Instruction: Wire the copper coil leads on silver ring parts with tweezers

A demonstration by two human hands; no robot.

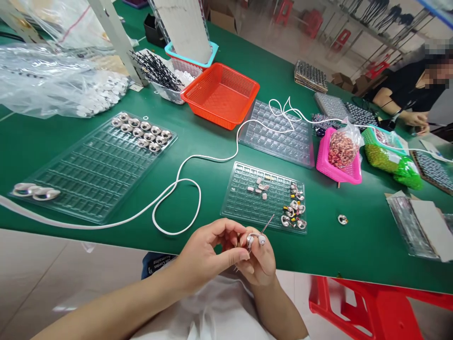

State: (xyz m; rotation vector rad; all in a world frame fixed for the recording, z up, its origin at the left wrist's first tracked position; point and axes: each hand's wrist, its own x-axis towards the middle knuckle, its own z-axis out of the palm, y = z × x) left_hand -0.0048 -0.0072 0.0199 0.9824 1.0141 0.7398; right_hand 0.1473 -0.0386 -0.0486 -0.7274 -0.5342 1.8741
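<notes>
Close together at the table's front edge, my left hand [212,250] and my right hand [262,264] are both closed around small items. Between their fingertips is a small curved white-and-silver earpiece [255,240], partly covered by the fingers. A thin metal tool [268,224] sticks up out of my right hand; its lower part is mostly hidden. Just beyond the hands lies a clear compartment tray [240,208] with several small pale pieces [262,187] in the middle. Silver earpiece parts with yellow bits [294,208] are heaped at its right side.
To the left, a larger clear tray [88,174] holds silver ring-shaped parts. A white cable [198,157] snakes across the green table. Behind are a red basket [222,94] and another clear tray [279,137]; a pink basket [320,160] stands right. Another person [399,89] sits far right.
</notes>
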